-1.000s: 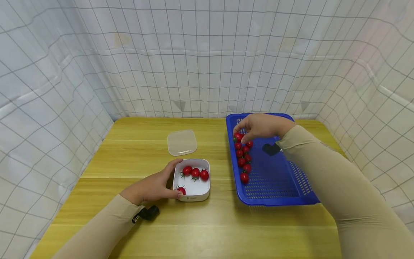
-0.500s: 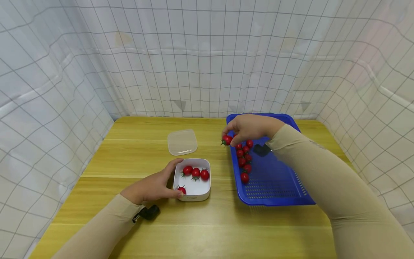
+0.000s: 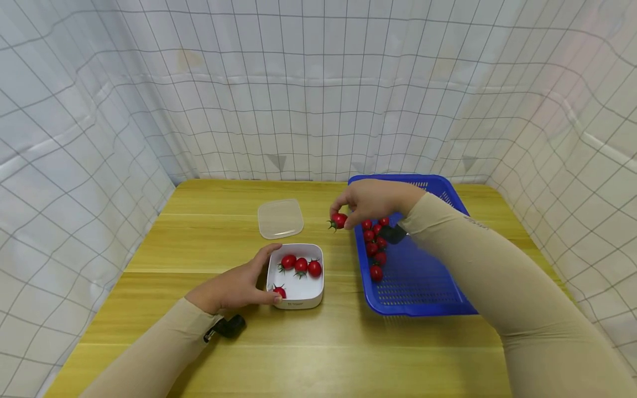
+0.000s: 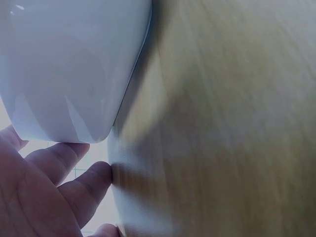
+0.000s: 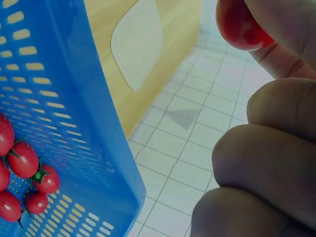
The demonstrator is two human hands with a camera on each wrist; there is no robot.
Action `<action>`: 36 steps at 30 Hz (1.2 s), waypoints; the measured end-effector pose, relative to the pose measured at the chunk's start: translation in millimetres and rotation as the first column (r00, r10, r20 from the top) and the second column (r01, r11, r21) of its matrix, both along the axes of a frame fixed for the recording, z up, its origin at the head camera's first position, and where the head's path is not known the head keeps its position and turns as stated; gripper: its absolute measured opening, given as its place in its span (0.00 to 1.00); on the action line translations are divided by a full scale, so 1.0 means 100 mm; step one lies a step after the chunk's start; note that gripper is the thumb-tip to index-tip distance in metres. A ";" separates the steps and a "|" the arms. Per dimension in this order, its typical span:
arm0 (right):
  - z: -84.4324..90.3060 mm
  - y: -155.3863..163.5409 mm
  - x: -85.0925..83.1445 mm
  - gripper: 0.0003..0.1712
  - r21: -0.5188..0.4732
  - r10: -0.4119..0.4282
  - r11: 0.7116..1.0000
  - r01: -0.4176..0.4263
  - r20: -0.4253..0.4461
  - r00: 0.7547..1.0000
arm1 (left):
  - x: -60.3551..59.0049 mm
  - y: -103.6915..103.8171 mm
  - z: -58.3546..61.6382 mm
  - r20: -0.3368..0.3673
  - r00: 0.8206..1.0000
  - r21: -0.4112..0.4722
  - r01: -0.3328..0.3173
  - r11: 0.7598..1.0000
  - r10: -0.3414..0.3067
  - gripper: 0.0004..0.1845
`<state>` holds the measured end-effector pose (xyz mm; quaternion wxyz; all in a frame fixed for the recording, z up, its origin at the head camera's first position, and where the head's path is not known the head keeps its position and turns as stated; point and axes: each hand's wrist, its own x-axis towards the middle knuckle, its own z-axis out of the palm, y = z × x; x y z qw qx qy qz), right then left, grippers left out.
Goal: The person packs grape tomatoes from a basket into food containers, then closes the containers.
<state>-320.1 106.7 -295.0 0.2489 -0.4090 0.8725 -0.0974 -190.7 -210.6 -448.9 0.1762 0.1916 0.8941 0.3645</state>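
Observation:
My right hand (image 3: pixel 365 202) pinches a red cherry tomato (image 3: pixel 339 220) just left of the blue basket (image 3: pixel 423 287), above the table. In the right wrist view the tomato (image 5: pixel 238 27) sits between my fingertips (image 5: pixel 284 59). Several more tomatoes (image 3: pixel 374 246) lie in a row along the basket's left side, also seen as tomatoes (image 5: pixel 24 173) from the wrist. My left hand (image 3: pixel 234 287) grips the left side of a white square box (image 3: pixel 298 301) that holds several tomatoes (image 3: pixel 300 266). The left wrist view shows the box wall (image 4: pixel 69 69) and my fingers (image 4: pixel 59 163) against it.
A clear plastic lid (image 3: pixel 280 218) lies flat on the wooden table (image 3: pixel 318 354) behind the box. White gridded cloth walls close in the table on three sides. A small black device (image 3: pixel 230 327) sits by my left wrist.
My right hand lifted a tomato out of the basket and carried it left, past the basket's rim. The left hand and the box have not moved.

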 end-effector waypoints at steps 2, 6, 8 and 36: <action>-0.01 -0.02 0.00 0.19 0.003 0.000 1.000 -0.001 0.011 1.000 | 0.00 0.00 0.00 0.004 1.000 0.003 0.001 1.000 -0.001 0.60; -0.01 -0.06 0.03 0.20 0.014 0.000 1.000 0.000 0.018 1.000 | 0.00 -0.01 -0.01 0.006 1.000 0.003 -0.003 1.000 0.003 0.60; -0.01 -0.08 0.04 0.21 0.019 -0.002 1.000 0.002 0.015 1.000 | 0.00 -0.01 -0.01 0.005 1.000 0.004 -0.004 1.000 0.004 0.60; -0.05 -0.36 0.14 0.13 0.005 0.074 0.997 -0.074 0.028 0.997 | -0.01 -0.02 0.00 0.002 1.000 0.009 0.001 1.000 -0.001 0.61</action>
